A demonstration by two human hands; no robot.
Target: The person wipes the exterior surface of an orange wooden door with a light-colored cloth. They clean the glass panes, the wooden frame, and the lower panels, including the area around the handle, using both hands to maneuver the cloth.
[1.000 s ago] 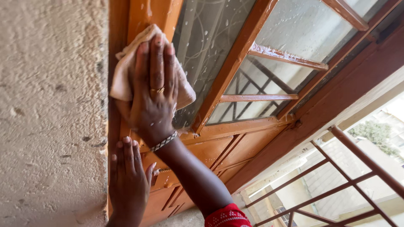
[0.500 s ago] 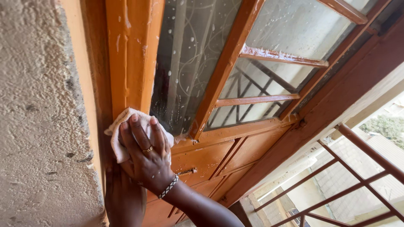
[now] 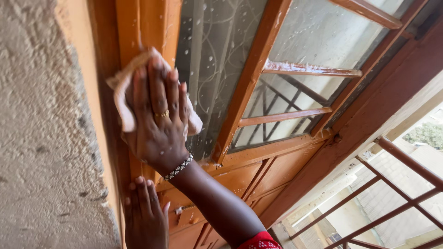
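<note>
The right hand [image 3: 157,122] lies flat on a pale cloth [image 3: 121,99], with its fingers spread out and pressed down. It pushes the cloth against the orange wooden door frame [image 3: 147,23], right beside the wet glass pane [image 3: 207,55]. A gold ring and a beaded bracelet [image 3: 179,167] show on this hand.

The cloth looks soft and light. It is floppy, so it bunches and folds under the palm. It may be a little damp, since drops sit on the glass, but that is hard to tell. A soft thing like this is best held with the whole flat palm on its middle, as it is now, so the edges do not slip away. Its loose corners stick out at the top and at both sides of the hand.

The cloth is crumpled, so it has no clear long side. The fingers on it point up along the frame, and the frame itself runs up and down.

The left hand [image 3: 146,216] is lower down. It rests flat on the frame with fingers close together, next to the rough wall [image 3: 41,138]. It holds nothing.
</note>
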